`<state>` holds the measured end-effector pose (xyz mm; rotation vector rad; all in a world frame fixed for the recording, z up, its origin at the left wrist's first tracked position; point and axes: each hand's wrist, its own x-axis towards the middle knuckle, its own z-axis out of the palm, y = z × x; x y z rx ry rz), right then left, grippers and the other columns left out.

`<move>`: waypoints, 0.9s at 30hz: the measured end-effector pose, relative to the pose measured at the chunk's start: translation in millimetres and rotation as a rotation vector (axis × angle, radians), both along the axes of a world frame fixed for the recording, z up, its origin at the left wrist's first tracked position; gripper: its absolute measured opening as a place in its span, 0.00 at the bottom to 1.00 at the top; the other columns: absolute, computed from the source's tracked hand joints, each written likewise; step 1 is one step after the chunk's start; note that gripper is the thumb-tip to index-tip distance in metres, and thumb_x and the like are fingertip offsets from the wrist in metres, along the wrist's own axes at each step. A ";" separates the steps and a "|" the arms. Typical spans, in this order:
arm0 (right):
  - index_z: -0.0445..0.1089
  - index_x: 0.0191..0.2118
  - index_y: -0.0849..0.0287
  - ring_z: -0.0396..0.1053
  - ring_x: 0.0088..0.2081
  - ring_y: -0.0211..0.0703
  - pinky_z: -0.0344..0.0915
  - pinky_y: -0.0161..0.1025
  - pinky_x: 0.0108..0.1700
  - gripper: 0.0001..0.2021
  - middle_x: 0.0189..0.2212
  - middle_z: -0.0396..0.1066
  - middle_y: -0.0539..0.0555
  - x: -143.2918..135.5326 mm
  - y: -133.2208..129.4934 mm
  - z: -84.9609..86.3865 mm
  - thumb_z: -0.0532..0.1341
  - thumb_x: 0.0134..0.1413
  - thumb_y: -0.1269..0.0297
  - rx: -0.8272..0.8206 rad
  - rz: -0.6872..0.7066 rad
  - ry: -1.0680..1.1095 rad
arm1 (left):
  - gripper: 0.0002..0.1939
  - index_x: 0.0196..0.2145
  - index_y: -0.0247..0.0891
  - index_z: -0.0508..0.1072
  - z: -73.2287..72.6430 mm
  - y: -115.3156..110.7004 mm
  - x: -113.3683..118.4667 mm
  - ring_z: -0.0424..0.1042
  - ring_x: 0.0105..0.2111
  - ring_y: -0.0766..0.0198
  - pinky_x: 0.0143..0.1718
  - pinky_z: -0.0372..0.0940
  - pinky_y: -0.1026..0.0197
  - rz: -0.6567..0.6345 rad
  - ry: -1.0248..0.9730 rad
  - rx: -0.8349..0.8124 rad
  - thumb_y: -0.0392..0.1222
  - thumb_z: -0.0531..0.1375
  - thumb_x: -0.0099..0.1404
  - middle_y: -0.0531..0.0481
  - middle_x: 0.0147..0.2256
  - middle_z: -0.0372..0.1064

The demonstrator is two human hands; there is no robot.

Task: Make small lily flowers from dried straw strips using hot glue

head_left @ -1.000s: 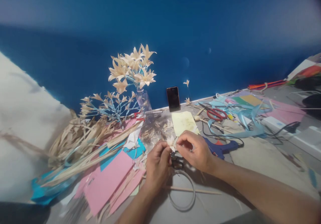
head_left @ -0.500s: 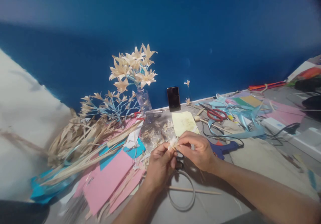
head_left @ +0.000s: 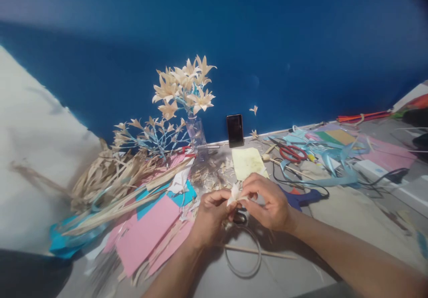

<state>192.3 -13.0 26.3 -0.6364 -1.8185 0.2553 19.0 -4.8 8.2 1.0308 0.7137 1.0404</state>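
Observation:
Between my two hands is a small cream handmade flower [head_left: 235,193] with pointed petals spread apart. My left hand [head_left: 214,211] pinches it low at the base, fingers closed. From the other side, my right hand [head_left: 267,200] grips one petal between thumb and fingertips. Just under the hands, scissors [head_left: 240,218] with dark handles lie on the grey table, partly hidden by my fingers. A grey ring [head_left: 250,273] and a thin wooden stick [head_left: 272,254] lie below them.
A clear bottle [head_left: 197,135] holds tall cream flowers. Left are dried husks [head_left: 90,173] and pink paper [head_left: 150,233]; ahead, a yellow sheet [head_left: 249,162] and a phone [head_left: 235,131] against the wall. Right lie a blue glue gun [head_left: 304,197], red-handled scissors [head_left: 294,154] and blue ribbon [head_left: 341,177].
The flower's petals now stand further open, with one drawn out to the right by my right hand. The whole view has shifted slightly, so the surroundings appear further right.

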 end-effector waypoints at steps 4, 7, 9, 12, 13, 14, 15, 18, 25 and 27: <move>0.70 0.38 0.57 0.68 0.32 0.43 0.65 0.38 0.31 0.06 0.30 0.70 0.55 0.5 -1.0 -0.1 0.61 0.54 0.74 0.025 -0.021 -0.043 | 0.11 0.25 0.35 0.79 -0.6 0.9 -3.2 0.60 0.20 0.69 0.24 0.56 0.64 -0.014 0.053 0.037 0.46 0.70 0.53 0.53 0.19 0.64; 0.71 0.37 0.57 0.69 0.32 0.43 0.66 0.39 0.33 0.06 0.30 0.70 0.55 2.7 0.1 -1.2 0.61 0.55 0.73 0.047 -0.014 -0.080 | 0.11 0.25 0.35 0.78 -1.6 0.8 -3.8 0.61 0.21 0.69 0.26 0.58 0.64 -0.058 0.029 0.028 0.45 0.69 0.56 0.53 0.19 0.65; 0.71 0.37 0.57 0.68 0.33 0.43 0.66 0.39 0.34 0.06 0.30 0.70 0.55 4.2 1.2 -1.3 0.61 0.56 0.74 0.052 0.004 -0.109 | 0.11 0.25 0.34 0.77 -1.4 -0.2 -2.5 0.61 0.20 0.69 0.26 0.58 0.64 -0.080 -0.013 -0.002 0.45 0.69 0.56 0.53 0.19 0.66; 0.71 0.37 0.58 0.68 0.33 0.43 0.66 0.38 0.34 0.07 0.31 0.70 0.55 5.1 3.0 -0.1 0.59 0.57 0.76 0.064 0.038 -0.137 | 0.12 0.25 0.34 0.76 0.4 -2.4 1.0 0.61 0.20 0.71 0.26 0.58 0.65 -0.095 -0.090 -0.080 0.45 0.71 0.52 0.52 0.21 0.69; 0.71 0.37 0.58 0.68 0.33 0.43 0.66 0.38 0.34 0.07 0.30 0.70 0.55 5.0 3.6 0.3 0.58 0.58 0.76 0.070 0.046 -0.140 | 0.13 0.26 0.34 0.75 1.1 -3.1 2.2 0.61 0.19 0.72 0.26 0.58 0.65 -0.099 -0.116 -0.108 0.44 0.72 0.51 0.51 0.22 0.70; 0.71 0.37 0.58 0.68 0.33 0.43 0.67 0.38 0.34 0.08 0.30 0.70 0.55 4.7 4.1 0.6 0.58 0.58 0.76 0.076 0.048 -0.138 | 0.14 0.26 0.34 0.74 1.7 -3.6 3.0 0.60 0.19 0.73 0.26 0.58 0.66 -0.101 -0.136 -0.127 0.44 0.72 0.50 0.51 0.22 0.71; 0.71 0.38 0.57 0.68 0.33 0.42 0.67 0.38 0.34 0.08 0.30 0.70 0.55 4.4 4.5 0.7 0.58 0.58 0.76 0.084 0.045 -0.133 | 0.14 0.26 0.34 0.73 2.3 -3.9 3.5 0.60 0.18 0.73 0.26 0.59 0.66 -0.101 -0.142 -0.133 0.45 0.73 0.50 0.52 0.22 0.70; 0.73 0.38 0.56 0.69 0.32 0.42 0.67 0.37 0.33 0.09 0.31 0.71 0.55 3.2 4.9 -0.1 0.58 0.58 0.76 0.105 0.013 -0.106 | 0.15 0.26 0.35 0.73 4.3 -3.3 2.4 0.59 0.18 0.72 0.25 0.60 0.65 -0.059 -0.069 -0.079 0.48 0.71 0.51 0.55 0.18 0.66; 0.70 0.37 0.58 0.65 0.28 0.40 0.62 0.37 0.29 0.02 0.30 0.71 0.54 3.3 4.2 -4.9 0.60 0.59 0.69 -0.122 -0.073 -0.011 | 0.07 0.25 0.36 0.76 17.8 0.5 -3.9 0.61 0.19 0.70 0.23 0.57 0.66 0.194 0.218 0.195 0.42 0.66 0.55 0.55 0.20 0.66; 0.71 0.34 0.58 0.64 0.28 0.39 0.61 0.36 0.30 0.07 0.28 0.70 0.53 4.5 6.7 -5.4 0.58 0.63 0.64 -0.307 -0.070 0.018 | 0.05 0.25 0.37 0.77 19.8 0.8 -4.2 0.64 0.23 0.67 0.25 0.59 0.65 0.247 0.300 0.335 0.39 0.64 0.57 0.53 0.23 0.68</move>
